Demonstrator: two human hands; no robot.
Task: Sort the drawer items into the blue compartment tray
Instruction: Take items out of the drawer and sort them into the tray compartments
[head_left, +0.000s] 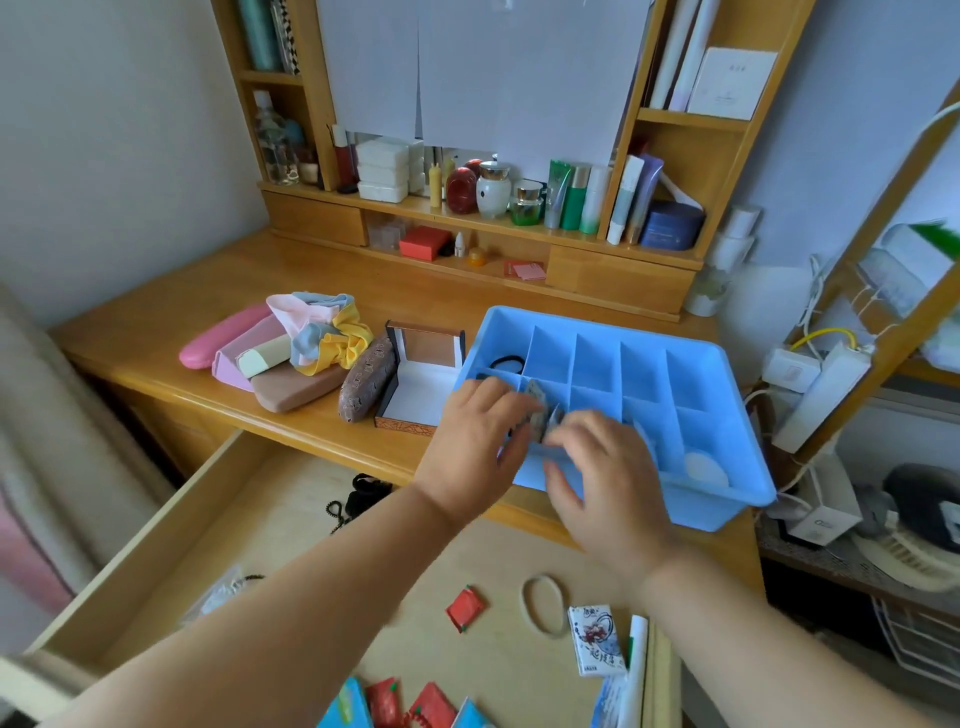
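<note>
Wooden desk (156, 332) with shelves of bottles at the far side, open drawer (291, 530) near. On the desk's right, blue tray (727, 364). Over its near-left compartments, left hand (475, 441) and right hand (608, 483), fingers curled, pinching small grey packets (537, 402); exact grip blurred.

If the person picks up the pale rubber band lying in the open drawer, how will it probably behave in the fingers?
The rubber band is a thin loop lying flat on the drawer floor, so it will probably droop and lose its oval shape when lifted. It looks very light. Being so flat, it may be hard to pinch and may slide before the fingers catch it.
</note>
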